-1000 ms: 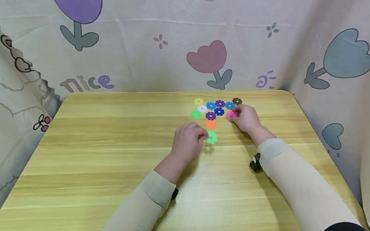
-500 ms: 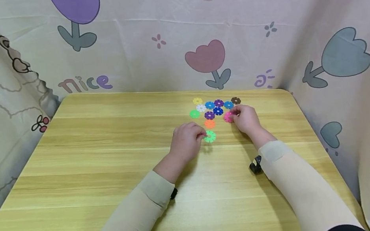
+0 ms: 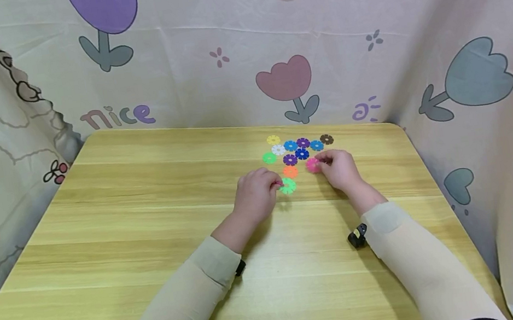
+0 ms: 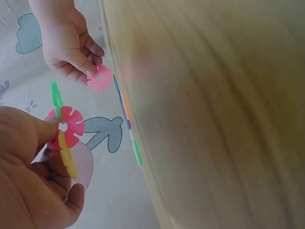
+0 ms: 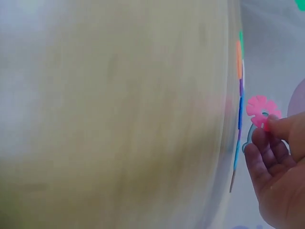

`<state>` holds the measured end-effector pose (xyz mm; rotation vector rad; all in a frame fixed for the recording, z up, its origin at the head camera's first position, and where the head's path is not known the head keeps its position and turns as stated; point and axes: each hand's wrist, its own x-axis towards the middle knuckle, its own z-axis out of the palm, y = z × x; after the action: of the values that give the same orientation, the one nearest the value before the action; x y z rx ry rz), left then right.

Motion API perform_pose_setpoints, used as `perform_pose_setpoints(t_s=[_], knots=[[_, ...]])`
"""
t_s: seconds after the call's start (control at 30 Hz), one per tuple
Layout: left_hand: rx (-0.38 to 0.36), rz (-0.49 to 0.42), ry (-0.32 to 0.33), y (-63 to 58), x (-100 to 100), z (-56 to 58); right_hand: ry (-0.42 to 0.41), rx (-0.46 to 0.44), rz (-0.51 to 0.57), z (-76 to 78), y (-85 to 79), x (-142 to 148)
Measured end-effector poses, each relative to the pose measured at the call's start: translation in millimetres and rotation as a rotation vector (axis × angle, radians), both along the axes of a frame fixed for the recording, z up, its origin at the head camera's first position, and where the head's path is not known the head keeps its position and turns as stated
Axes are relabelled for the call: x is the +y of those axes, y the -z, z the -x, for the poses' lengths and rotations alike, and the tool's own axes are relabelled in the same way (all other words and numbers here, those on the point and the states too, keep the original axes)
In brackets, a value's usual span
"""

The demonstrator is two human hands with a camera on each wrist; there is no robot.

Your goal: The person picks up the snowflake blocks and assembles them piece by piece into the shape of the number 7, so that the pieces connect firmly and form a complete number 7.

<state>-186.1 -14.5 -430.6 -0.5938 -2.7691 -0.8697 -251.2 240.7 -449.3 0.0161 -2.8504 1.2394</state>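
Observation:
My left hand [image 3: 256, 197] pinches a small joined piece of notched plastic snowflake discs. In the left wrist view, a deep pink disc [image 4: 74, 123] has a green disc [image 4: 56, 98] and a yellow disc [image 4: 69, 163] slotted into it, both seen nearly edge-on. The head view shows mostly the green disc of that piece, with the yellow one hidden behind the fingers. Between thumb and fingers, my right hand [image 3: 340, 170] holds a single pink disc [image 3: 312, 165] by its edge, raised off the table. The pink disc and the joined piece are apart.
Several loose discs lie flat near the table's [image 3: 147, 226] far edge, among them an orange disc [image 3: 290, 172], a white disc [image 3: 278, 149], a yellow disc [image 3: 273, 140] and a brown disc [image 3: 327, 139]. A patterned curtain [image 3: 206, 90] hangs behind and on both sides.
My right hand has brought the pink disc away from the loose discs, leftward and nearer me. My left hand, with its joined discs, has shifted only slightly.

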Motion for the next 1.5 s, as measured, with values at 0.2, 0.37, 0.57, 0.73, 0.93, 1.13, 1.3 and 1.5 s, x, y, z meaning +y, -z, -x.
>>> perform_pose_setpoints(t_s=[0.2,0.37,0.57,0.73,0.93,1.13,1.3,1.5], knots=[[-0.034,-0.001,-0.023,-1.3,-1,-0.9,-0.043,0.045,0.010,-9.0,-2.9,-2],[-0.043,0.008,-0.022,-3.4,-1,-1.9,-0.067,0.076,0.031,-14.4,-4.1,-1],[-0.046,0.010,-0.032,-3.1,1,-1.8,-0.102,0.091,0.068,-21.2,-4.6,-3],[-0.048,0.008,-0.040,-0.6,1,-0.1,-0.155,0.098,0.139,-28.8,-6.9,-8],[-0.034,-0.009,-0.047,-0.1,0,1.9,-0.198,0.099,0.203,-36.9,-9.8,-15],[-0.022,-0.005,-0.054,0.5,0,2.6,-0.215,0.101,0.226,-44.0,-13.3,-20],[-0.022,-0.004,-0.056,-0.1,0,1.9,-0.218,0.101,0.230,-46.5,-14.8,-22],[-0.037,0.000,-0.049,-1.1,1,0.8,-0.235,0.109,0.232,-48.1,-15.2,-23]])
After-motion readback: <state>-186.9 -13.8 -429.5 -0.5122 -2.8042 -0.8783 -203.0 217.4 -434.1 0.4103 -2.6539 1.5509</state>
